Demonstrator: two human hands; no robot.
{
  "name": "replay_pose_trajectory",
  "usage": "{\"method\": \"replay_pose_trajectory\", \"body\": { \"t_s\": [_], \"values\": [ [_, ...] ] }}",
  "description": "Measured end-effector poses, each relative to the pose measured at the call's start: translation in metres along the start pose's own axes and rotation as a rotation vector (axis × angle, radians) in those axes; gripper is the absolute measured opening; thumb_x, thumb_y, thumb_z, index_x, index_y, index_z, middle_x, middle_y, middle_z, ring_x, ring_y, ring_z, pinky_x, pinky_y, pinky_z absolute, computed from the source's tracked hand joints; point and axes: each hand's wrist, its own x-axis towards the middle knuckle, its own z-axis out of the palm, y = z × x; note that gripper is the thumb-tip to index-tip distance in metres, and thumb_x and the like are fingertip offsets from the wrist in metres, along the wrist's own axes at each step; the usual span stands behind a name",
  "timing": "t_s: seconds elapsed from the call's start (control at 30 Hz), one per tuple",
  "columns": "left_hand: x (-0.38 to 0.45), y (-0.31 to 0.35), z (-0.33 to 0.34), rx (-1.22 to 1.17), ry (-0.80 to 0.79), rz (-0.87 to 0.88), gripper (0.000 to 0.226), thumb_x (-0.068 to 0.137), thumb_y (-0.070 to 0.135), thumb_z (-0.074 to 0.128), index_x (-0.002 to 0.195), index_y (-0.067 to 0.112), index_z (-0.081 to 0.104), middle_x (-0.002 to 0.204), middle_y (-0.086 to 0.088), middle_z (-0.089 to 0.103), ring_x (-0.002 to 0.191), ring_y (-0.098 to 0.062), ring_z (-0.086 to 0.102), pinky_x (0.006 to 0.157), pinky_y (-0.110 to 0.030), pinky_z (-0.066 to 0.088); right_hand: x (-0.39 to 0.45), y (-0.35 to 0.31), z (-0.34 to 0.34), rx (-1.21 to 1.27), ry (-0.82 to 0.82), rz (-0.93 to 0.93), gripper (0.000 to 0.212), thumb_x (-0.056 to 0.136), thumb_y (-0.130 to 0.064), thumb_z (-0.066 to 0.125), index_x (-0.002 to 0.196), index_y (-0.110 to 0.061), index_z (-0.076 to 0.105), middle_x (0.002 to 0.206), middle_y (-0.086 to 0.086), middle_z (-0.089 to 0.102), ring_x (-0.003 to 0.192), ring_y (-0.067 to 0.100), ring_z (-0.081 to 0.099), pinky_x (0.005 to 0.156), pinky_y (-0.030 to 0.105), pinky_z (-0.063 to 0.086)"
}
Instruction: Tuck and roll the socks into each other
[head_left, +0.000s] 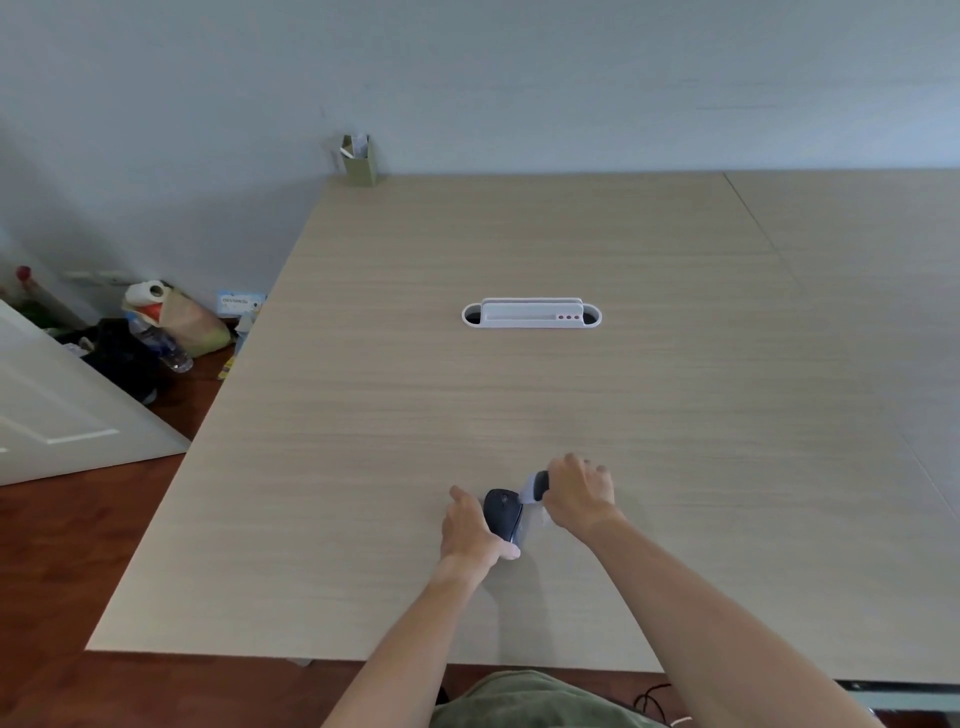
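My left hand (470, 530) grips a dark computer mouse (503, 514), tilted on its side just above the light wooden table (363, 415). My right hand (579, 493) grips a small grey and black tool (535, 486), whose tip touches the mouse's right side. A pale piece, perhaps a wipe or cover, shows between the mouse and my right hand; I cannot tell what it is. Both hands meet near the table's front middle.
A white oval cable port (531, 314) sits in the table's middle. A green pen holder (359, 161) stands at the far left corner by the wall. Bags, a paper roll and a plastic bottle (161, 345) lie on the floor at left, beside a white door (62, 410).
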Motion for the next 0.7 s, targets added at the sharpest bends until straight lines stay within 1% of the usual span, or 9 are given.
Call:
{"method": "replay_pose_trajectory", "body": {
  "t_s": [0.07, 0.13, 0.2, 0.27, 0.33, 0.47, 0.53, 0.63, 0.7],
  "values": [
    [0.0, 0.0, -0.001, 0.006, -0.002, -0.004, 0.09, 0.043, 0.018, 0.094, 0.108, 0.008, 0.033, 0.107, -0.006, 0.046, 0.101, -0.029, 0.055, 0.079, -0.037, 0.054, -0.001, 0.009, -0.001, 0.165, 0.038, 0.017, 0.014, 0.082, -0.007, 0.046, 0.086, -0.01, 0.059, 0.096, 0.01, 0.058, 0.094, 0.034, 0.059, 0.078, 0.036, 0.042],
    [0.0, 0.0, -0.001, 0.002, -0.009, -0.003, 0.089, 0.044, 0.017, 0.094, 0.108, 0.008, 0.033, 0.107, -0.005, 0.046, 0.1, -0.028, 0.054, 0.079, -0.036, 0.053, 0.002, 0.011, 0.002, 0.354, -0.049, -0.006, 0.014, 0.073, -0.007, 0.046, 0.062, -0.014, 0.046, 0.078, 0.007, 0.052, 0.08, 0.036, 0.058, 0.062, 0.032, 0.037],
    [0.0, 0.0, 0.0, 0.002, -0.012, 0.002, 0.088, 0.045, 0.016, 0.094, 0.108, 0.007, 0.033, 0.106, -0.005, 0.045, 0.096, -0.026, 0.051, 0.078, -0.034, 0.052, 0.002, 0.011, 0.003, 0.375, -0.124, -0.071, 0.018, 0.068, -0.007, 0.045, 0.053, -0.015, 0.039, 0.068, 0.007, 0.051, 0.073, 0.036, 0.056, 0.055, 0.032, 0.034],
    [0.001, 0.001, -0.001, 0.006, -0.013, 0.008, 0.088, 0.045, 0.017, 0.094, 0.107, 0.007, 0.033, 0.105, -0.005, 0.044, 0.096, -0.026, 0.051, 0.078, -0.034, 0.052, -0.002, 0.011, 0.001, 0.287, -0.153, -0.06, 0.015, 0.072, -0.005, 0.046, 0.061, -0.015, 0.045, 0.079, 0.011, 0.057, 0.075, 0.033, 0.054, 0.064, 0.032, 0.038],
    [0.0, 0.002, -0.001, 0.006, -0.015, 0.011, 0.087, 0.044, 0.017, 0.094, 0.106, 0.008, 0.033, 0.105, -0.005, 0.045, 0.095, -0.027, 0.053, 0.076, -0.034, 0.052, -0.003, 0.014, -0.003, 0.227, -0.1, -0.008, 0.01, 0.075, -0.005, 0.046, 0.071, -0.013, 0.05, 0.089, 0.012, 0.061, 0.077, 0.032, 0.053, 0.071, 0.033, 0.04],
    [0.0, 0.001, -0.001, 0.006, -0.011, 0.009, 0.088, 0.044, 0.016, 0.094, 0.106, 0.008, 0.032, 0.105, -0.005, 0.045, 0.096, -0.027, 0.053, 0.076, -0.034, 0.053, 0.003, 0.015, 0.002, 0.402, -0.136, -0.067, 0.008, 0.064, -0.007, 0.046, 0.056, -0.009, 0.046, 0.065, 0.009, 0.052, 0.066, 0.032, 0.048, 0.057, 0.034, 0.035],
    [-0.001, 0.002, -0.001, 0.002, -0.012, 0.006, 0.088, 0.047, 0.015, 0.094, 0.11, 0.007, 0.032, 0.106, -0.005, 0.044, 0.096, -0.026, 0.051, 0.077, -0.032, 0.051, -0.002, 0.015, 0.003, 0.264, -0.16, -0.097, 0.008, 0.07, -0.006, 0.047, 0.065, -0.011, 0.051, 0.076, 0.009, 0.057, 0.072, 0.033, 0.053, 0.065, 0.034, 0.037],
    [-0.001, 0.002, -0.001, 0.003, -0.006, 0.007, 0.087, 0.046, 0.015, 0.094, 0.107, 0.007, 0.032, 0.105, -0.006, 0.046, 0.095, -0.027, 0.053, 0.073, -0.032, 0.05, -0.006, 0.016, 0.002, -0.023, 0.007, -0.154, 0.013, 0.083, -0.011, 0.046, 0.086, -0.013, 0.059, 0.1, 0.008, 0.06, 0.089, 0.032, 0.059, 0.08, 0.038, 0.039],
    [-0.002, 0.003, -0.002, 0.008, -0.005, 0.008, 0.087, 0.045, 0.015, 0.094, 0.106, 0.007, 0.032, 0.105, -0.006, 0.047, 0.095, -0.028, 0.054, 0.072, -0.031, 0.05, -0.006, 0.015, 0.001, -0.002, 0.028, -0.197, 0.016, 0.084, -0.013, 0.047, 0.09, -0.012, 0.061, 0.102, 0.008, 0.06, 0.092, 0.032, 0.059, 0.081, 0.039, 0.041]
  ]
}}
